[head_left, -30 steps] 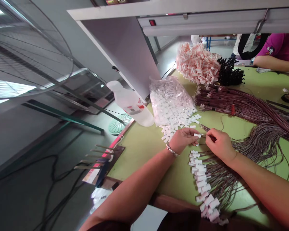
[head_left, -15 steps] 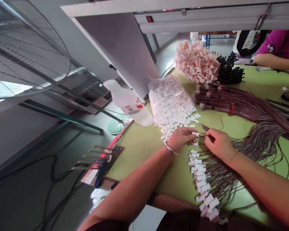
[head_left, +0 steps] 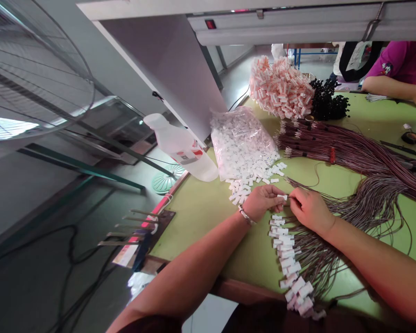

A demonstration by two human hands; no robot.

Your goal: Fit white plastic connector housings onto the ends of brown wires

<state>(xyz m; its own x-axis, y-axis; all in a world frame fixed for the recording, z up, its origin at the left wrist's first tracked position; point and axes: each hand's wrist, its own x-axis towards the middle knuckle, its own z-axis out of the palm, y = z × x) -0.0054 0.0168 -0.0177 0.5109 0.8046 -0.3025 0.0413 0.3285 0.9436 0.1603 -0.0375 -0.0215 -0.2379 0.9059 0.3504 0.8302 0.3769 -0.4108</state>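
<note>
Broadly, a green table [head_left: 208, 217] carries everything, with a fan cage off its left edge and a grey panel standing at its far left corner. Brown wire bundles [head_left: 360, 157] sweep across the right half, and a looser bundle [head_left: 319, 259] fans out toward the near edge, its ends already capped in a row of white housings [head_left: 287, 259]. At the far edge sits a heap of pink-and-white parts [head_left: 280, 88] beside a black cluster [head_left: 327, 99]. A clear bag [head_left: 241, 141] of white connectors lies left of centre, spilling loose pieces [head_left: 253, 178] toward the hands; a plastic bottle [head_left: 182, 148] lies at the left edge. A co-worker's arm [head_left: 391, 85] rests at the far right corner.

Both hands meet just above the capped row. The left hand [head_left: 261, 201] is curled, wrist cocked with a bracelet showing, fingertips pinched narrowly on one small white connector [head_left: 282, 197]. The right hand [head_left: 308, 210] comes in from the right, forearm low over the loose bundle, thumb and forefinger closed on a thin wire [head_left: 291, 196] whose tip touches the connector.

Judging from this, the wire could buckle or go in crooked if the two pinches are not lined up, or seat only partway. The right forearm could also drag the loose bundle and tangle the capped ends.
</note>
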